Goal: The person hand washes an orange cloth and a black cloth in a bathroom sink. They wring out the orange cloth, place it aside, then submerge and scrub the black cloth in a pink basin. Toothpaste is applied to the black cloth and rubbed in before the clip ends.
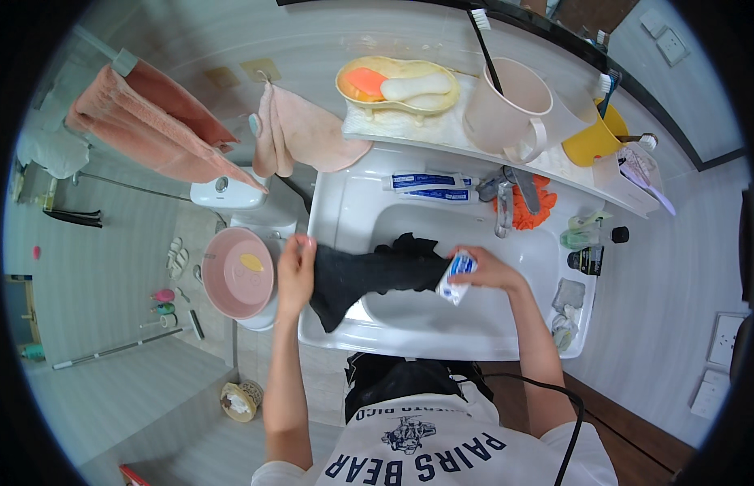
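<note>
My left hand (297, 273) grips one end of a black cloth (377, 270) at the left rim of a white ceramic washbasin (450, 343). The cloth stretches rightward over the bowl, and one corner hangs over the rim. Beyond its middle, part of the fabric is bunched. In my right hand (489, 267) is a white packet with blue print (457, 276), tilted against the cloth's right end. Whether those fingers also pinch the cloth cannot be made out. Behind the bowl stands a chrome faucet (504, 206) with an orange mesh scrubber (538, 209) beside it.
Toothpaste tubes (435, 182) lie on the basin's back ledge. Above, a shelf (438, 140) carries a soap dish (346, 100), a pale mug (504, 115) and a yellow cup (589, 143). A pink basin (237, 285) sits on the toilet at left. Bottles (586, 236) line the right rim.
</note>
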Available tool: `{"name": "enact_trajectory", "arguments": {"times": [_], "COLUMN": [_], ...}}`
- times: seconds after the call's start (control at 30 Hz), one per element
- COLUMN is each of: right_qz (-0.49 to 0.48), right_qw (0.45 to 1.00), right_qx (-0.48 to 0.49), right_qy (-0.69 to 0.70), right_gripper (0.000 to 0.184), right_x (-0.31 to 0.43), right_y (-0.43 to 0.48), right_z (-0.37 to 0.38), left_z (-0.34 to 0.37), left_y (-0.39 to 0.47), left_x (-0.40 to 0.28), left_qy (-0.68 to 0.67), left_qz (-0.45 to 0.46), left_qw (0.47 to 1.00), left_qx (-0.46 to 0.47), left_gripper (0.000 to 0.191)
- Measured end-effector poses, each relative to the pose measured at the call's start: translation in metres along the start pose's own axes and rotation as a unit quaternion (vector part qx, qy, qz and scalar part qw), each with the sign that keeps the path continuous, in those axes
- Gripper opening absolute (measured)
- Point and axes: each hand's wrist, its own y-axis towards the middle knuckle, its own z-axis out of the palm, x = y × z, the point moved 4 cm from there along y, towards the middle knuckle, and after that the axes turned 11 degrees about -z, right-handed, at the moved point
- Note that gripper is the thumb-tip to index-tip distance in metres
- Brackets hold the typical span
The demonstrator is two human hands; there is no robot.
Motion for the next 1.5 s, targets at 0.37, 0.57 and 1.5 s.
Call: {"name": "enact_trajectory", "arguments": {"times": [0.37,0.57,1.5], "right_qz": [-0.062,-0.198,-0.18], "right_qw": [0.981,0.914,0.92], "right_qx": [-0.164,0.129,-0.145], "right_qy": [-0.085,-0.329,-0.316], "right_gripper": [0.041,0.056,0.033], "right_x": [-0.013,-0.038,-0.025], "right_y": [0.05,0.059,0.079], "right_z": [0.029,0.13,0.146], "left_z": [0.046,0.04,0.04], "left_y": [-0.017,-0.074,-0.094], "left_x": [-0.001,0.064,0.074], "left_qy": [0.278,0.486,0.362], "left_qz": [0.165,0.132,0.141], "left_qw": [0.946,0.864,0.921], "left_qx": [-0.037,0.008,0.025], "left_gripper": [0.011,0.022,0.02]}}
